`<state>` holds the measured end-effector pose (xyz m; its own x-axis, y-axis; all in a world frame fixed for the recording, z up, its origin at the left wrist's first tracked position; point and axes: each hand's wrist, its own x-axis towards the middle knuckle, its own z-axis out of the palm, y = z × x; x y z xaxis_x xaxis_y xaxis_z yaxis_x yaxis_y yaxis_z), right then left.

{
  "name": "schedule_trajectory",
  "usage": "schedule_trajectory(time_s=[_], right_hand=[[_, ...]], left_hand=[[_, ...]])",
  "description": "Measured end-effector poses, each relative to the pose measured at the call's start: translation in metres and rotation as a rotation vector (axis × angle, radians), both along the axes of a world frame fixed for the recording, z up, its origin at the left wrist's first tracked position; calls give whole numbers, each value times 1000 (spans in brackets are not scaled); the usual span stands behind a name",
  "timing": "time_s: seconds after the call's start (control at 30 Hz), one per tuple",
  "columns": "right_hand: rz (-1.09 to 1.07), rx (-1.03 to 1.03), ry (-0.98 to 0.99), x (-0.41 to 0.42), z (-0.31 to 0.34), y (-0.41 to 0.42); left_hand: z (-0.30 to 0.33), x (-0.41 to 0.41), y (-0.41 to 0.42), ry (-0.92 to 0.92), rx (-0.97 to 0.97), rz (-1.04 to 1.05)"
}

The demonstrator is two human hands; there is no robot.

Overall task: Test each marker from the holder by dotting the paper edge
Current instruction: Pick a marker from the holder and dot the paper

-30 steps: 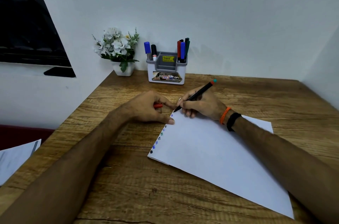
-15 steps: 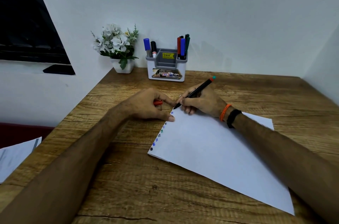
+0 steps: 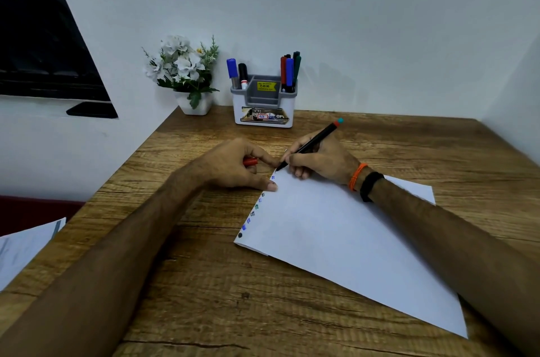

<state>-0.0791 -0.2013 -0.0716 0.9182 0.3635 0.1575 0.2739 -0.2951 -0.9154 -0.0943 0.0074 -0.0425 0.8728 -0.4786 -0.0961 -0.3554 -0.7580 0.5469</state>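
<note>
A white sheet of paper (image 3: 344, 234) lies slanted on the wooden table, with a row of several coloured dots (image 3: 252, 214) along its left edge. My right hand (image 3: 318, 162) grips a thin black marker (image 3: 314, 144), its tip touching the paper's far left corner. My left hand (image 3: 233, 165) rests beside that corner, thumb pressing on the paper edge, fingers curled around a red cap (image 3: 250, 162). The grey-and-white holder (image 3: 264, 106) stands at the back against the wall with several markers upright in its left and right compartments.
A small white pot of white flowers (image 3: 187, 76) stands left of the holder at the table's back corner. Walls close the table at the back and right. Loose papers (image 3: 26, 248) lie off the table's left edge. A dark window sits upper left.
Both hands stay in place at the paper's far corner; the marker tip has hardly moved along the edge. The view has shifted slightly.
</note>
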Motion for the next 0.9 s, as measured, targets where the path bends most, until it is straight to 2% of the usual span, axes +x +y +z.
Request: schedule_trajectory(time_s=[0.9], right_hand=[[-17,22,-7,0,0,0]], left_hand=[[-7,8,4,-8,-22,2]])
